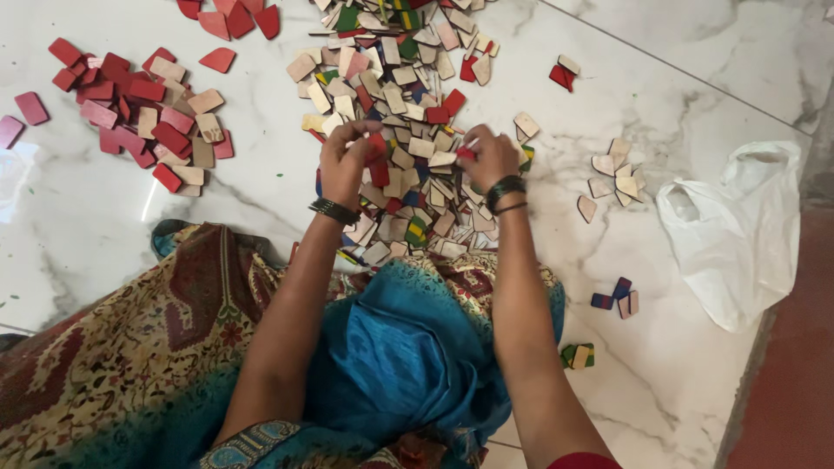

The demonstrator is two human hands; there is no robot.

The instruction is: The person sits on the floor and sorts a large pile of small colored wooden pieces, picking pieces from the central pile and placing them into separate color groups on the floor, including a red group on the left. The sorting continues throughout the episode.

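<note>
White marble floor with grey veins, glossy glare at left; reddish strip along right edge.

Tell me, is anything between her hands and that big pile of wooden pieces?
Nothing visible. The left hand and right hand are already on the central pile, each pinching a red piece. The red pile and the plastic bag lie off to the sides.

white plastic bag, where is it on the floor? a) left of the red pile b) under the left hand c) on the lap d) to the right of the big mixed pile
d: the white plastic bag lies on the marble floor, right of the big mixed pile.
</note>
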